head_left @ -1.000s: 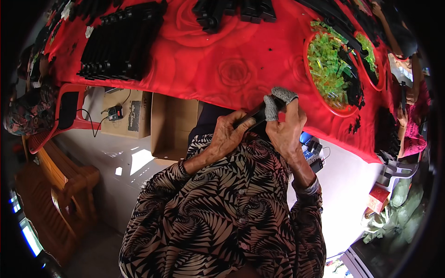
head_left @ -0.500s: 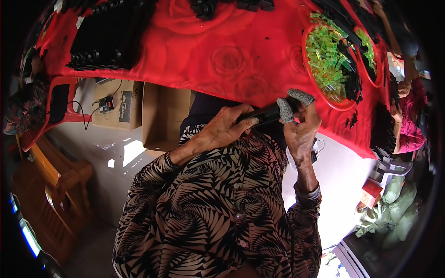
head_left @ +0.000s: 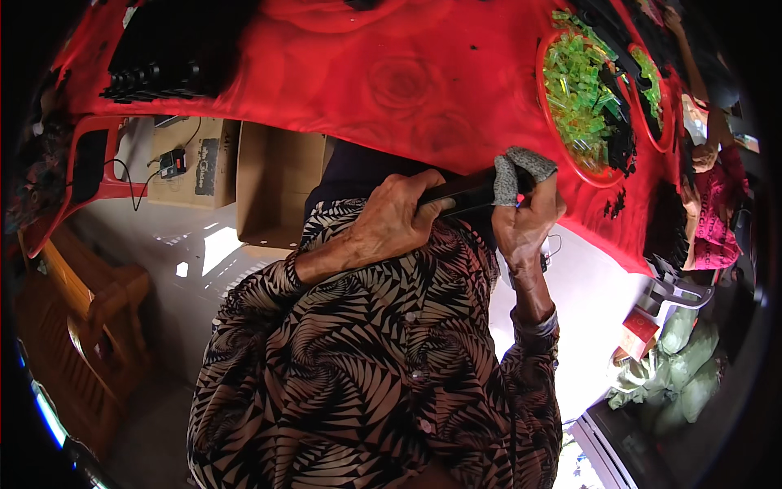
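Note:
A long black plastic piece [head_left: 468,194] is held between my two hands, just off the near edge of the table. My left hand [head_left: 399,216] is closed round its left end, with the thumb lying along it. At the other end my right hand [head_left: 528,213] pinches the piece. Grey knitted finger covers [head_left: 521,167] are on the thumb and a finger of that hand. To the right lies a red-rimmed basket [head_left: 562,155] filled with small yellow-green clear pieces [head_left: 578,90] and some black parts.
A red rose-patterned cloth [head_left: 407,81] covers the table. Stacked black parts [head_left: 163,57] stand at its far left. Below are an open cardboard box [head_left: 277,183] and a red chair [head_left: 98,163]. Another person's arm [head_left: 705,151] shows at the right beside a second basket [head_left: 658,134].
The view has shifted slightly. My right thumb and finger have drawn closer together on the black piece; both hands still hold it.

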`<state>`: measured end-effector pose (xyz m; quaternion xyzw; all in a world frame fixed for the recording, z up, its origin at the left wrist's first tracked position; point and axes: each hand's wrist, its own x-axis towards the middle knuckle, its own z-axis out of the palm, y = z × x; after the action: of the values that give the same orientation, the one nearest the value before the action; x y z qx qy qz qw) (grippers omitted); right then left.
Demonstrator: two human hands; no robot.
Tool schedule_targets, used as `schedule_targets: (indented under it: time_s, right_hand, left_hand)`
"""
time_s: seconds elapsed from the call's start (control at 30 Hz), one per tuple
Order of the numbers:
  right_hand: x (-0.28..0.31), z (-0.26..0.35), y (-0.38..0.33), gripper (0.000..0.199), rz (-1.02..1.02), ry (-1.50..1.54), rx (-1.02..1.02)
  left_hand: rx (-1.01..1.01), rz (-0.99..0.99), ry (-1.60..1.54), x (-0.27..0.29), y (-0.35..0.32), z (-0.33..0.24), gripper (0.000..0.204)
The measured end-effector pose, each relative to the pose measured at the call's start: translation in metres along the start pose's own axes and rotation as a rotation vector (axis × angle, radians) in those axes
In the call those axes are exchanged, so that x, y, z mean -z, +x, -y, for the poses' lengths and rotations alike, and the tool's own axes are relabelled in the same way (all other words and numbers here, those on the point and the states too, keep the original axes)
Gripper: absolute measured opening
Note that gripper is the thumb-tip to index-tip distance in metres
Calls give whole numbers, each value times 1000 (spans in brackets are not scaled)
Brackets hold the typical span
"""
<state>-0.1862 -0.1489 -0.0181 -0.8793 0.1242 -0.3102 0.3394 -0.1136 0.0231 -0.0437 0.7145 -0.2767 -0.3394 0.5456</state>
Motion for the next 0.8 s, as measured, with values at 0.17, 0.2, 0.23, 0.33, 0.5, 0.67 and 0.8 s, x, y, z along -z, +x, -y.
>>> schedule_targets:
  time_s: [0.17,0.2,0.23,0.33,0.5,0.67,0.8]
  right_hand:
    - [18,-7,13,37,400,72,23]
    - [19,-9,14,41,461,113,-4]
    - [21,-6,16,36,534,126,-41]
    - [25,-9,22,26,746,-6,-21]
    - [27,-9,26,27,943,-160,46]
    - [22,-8,26,26,1002,-210,20]
    - [24,-7,28,26,1042,-127,-67]
  left_hand:
    - [-37,52,106,12,9,12,28]
    - [-54,61,157,18,11,8,29]
    - [23,118,194,25,11,1,30]
    - [-107,150,319,27,9,1,25]
    - [26,285,427,24,10,1,27]
    - [65,281,385,24,7,-5,26]
    - [55,317,326,26,8,-2,27]
